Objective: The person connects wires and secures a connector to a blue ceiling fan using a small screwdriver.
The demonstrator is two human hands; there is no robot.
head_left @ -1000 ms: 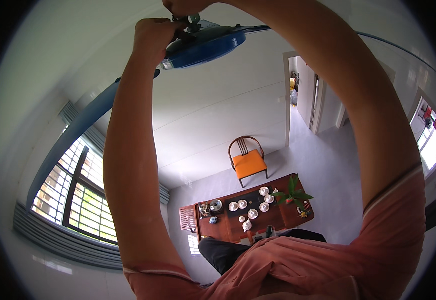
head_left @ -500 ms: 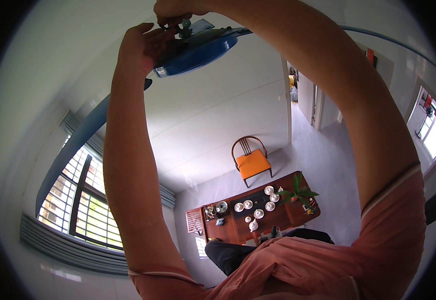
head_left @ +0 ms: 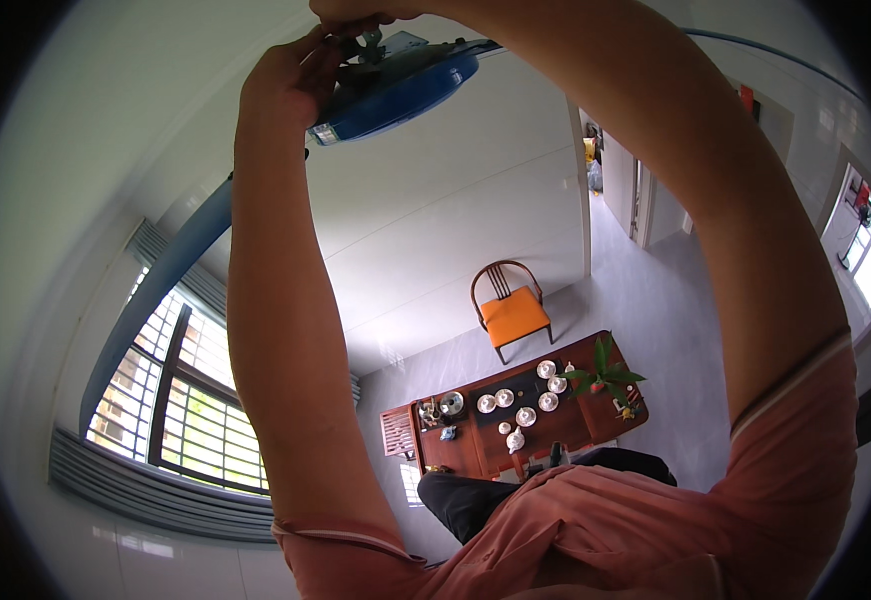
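Observation:
Both my arms reach up to a blue ceiling fan with a round housing [head_left: 406, 97]. On its upper side is a small greenish fitting [head_left: 371, 46], with a pale flat piece [head_left: 403, 42] beside it. My left hand [head_left: 294, 78] is at the housing's left side, its fingers bent together up by the fitting. My right hand [head_left: 364, 14] is just above, fingers curled down at the same spot and partly cut off by the picture's top edge. Whatever small part they pinch is hidden between the fingertips. One long blue blade [head_left: 161, 290] passes behind my left forearm.
Another blade [head_left: 776, 68] stretches right behind my right arm. Far below stand a wooden tea table [head_left: 576, 425] with white teaware and a potted plant [head_left: 604, 376], and an orange-seated chair [head_left: 514, 318]. A barred window [head_left: 206, 410] is at left, a doorway [head_left: 611, 180] at right.
My left hand has risen slightly, and its fingers have drawn together toward the right hand's fingertips. The right hand stays nearly in place. The room has shifted slightly in view.

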